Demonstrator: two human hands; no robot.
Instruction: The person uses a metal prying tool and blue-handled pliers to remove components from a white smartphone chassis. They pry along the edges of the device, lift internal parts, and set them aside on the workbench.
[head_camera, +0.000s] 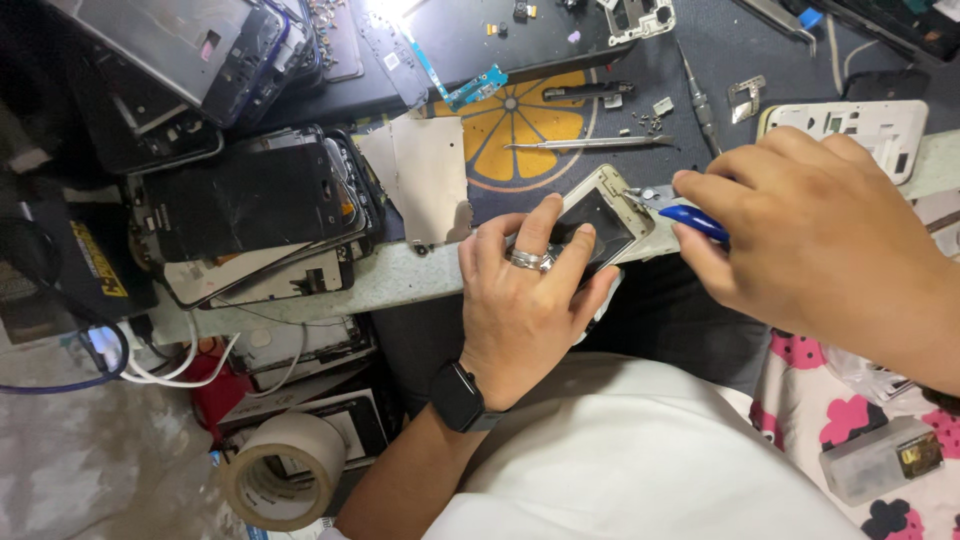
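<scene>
Fingers of my left hand (520, 290) pinned the phone (598, 222) flat at the bench edge (400, 275), steadying it while my right hand (810, 235) pinched the blue-handled tool (692, 220) against its corner.

bright lamp glare at the top edge — corners dim, edges bent, focus sharp.

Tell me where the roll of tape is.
The roll of tape lies at the head view's lower left, below the bench edge, left of the left hand and its watch-bearing wrist.
</scene>
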